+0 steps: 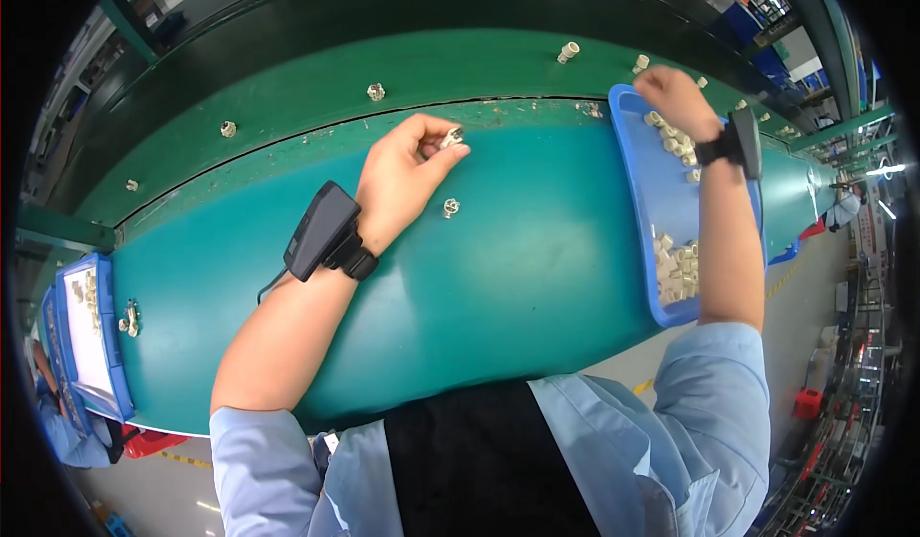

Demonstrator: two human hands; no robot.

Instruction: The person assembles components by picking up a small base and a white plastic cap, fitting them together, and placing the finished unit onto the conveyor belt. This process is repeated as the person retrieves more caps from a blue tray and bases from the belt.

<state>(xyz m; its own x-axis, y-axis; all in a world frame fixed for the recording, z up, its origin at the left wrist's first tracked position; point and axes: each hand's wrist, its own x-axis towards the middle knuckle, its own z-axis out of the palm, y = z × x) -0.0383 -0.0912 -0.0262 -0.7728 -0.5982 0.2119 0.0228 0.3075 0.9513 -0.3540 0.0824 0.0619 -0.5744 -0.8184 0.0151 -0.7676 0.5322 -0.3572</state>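
Note:
My left hand (407,178) is raised over the green work surface (537,250) and pinches a small cream-coloured plastic part (452,137) between thumb and fingertips. Another such part (451,207) lies on the surface just right of that hand. My right hand (676,99) reaches into the far end of a blue tray (632,182) at my right, fingers curled down among several cream parts (677,266); whether it grips one is hidden. Both wrists wear black strapped devices.
A darker green conveyor belt (316,96) runs beyond the work surface, carrying single cream parts (376,91) spaced along it. A second blue tray (91,331) with several parts sits at the far left. Another person's blue sleeve shows at the lower left.

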